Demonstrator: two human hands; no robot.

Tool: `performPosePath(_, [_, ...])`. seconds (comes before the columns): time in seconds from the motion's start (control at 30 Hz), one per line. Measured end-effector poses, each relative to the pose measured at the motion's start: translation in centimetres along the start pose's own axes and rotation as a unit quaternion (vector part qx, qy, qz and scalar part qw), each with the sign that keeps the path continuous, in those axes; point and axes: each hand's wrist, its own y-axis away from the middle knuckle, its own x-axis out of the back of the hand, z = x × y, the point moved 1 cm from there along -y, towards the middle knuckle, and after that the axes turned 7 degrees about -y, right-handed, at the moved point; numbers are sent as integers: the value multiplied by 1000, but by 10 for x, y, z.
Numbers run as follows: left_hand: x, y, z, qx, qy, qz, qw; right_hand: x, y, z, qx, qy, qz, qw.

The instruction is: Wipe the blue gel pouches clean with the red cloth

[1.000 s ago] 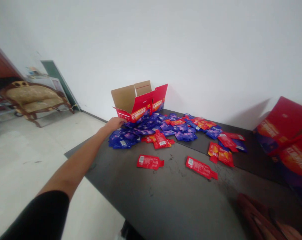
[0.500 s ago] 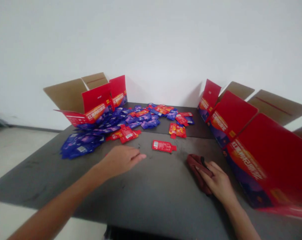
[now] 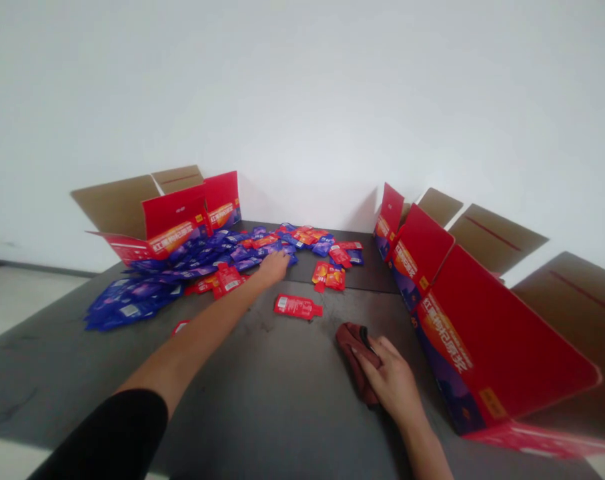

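At the far left of the dark table top (image 3: pixel 47 393), a red carton (image 3: pixel 155 223) stands open with its brown cardboard flaps raised, and a heap of blue sachets (image 3: pixel 132 307) spreads from its front across the table. A small red sachet (image 3: pixel 180 327) lies just beside my left forearm (image 3: pixel 197 340), partly hidden by it. My left hand (image 3: pixel 275 267) reaches over the far end of the heap, its fingers (image 3: pixel 282 260) bunched narrow and pressed down on the blue sachets; I cannot tell whether they have hold of any. Beyond my fingertips, mixed red and blue sachets run along the back of the table towards the wall. Nearer to me, a lone red sachet (image 3: pixel 297 307) lies flat on the bare top, apart from the heap, and a small cluster of red-and-orange sachets (image 3: pixel 328 276) sits just past it. My right hand (image 3: pixel 392 383) rests on a crumpled maroon cloth (image 3: pixel 355 360), with the fingers close together and laid over it; whether they grip it I cannot tell. At the far right, open red cartons (image 3: pixel 502 333) stand along the table's edge, their flaps spread.
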Motion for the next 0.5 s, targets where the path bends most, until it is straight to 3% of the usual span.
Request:
performPosePath(0.27, [-20,-29,-3,29,-42,-68,996,4,-2,-7,0,16,-23,1000])
performPosePath(0.37, [-16,-24,0,34,-43,-51,997,3,-2,-7,-7,19,-37,999])
performPosePath(0.5, [6,-10,3,42,-42,1,998,3,-2,-6,-10,17,-31,999])
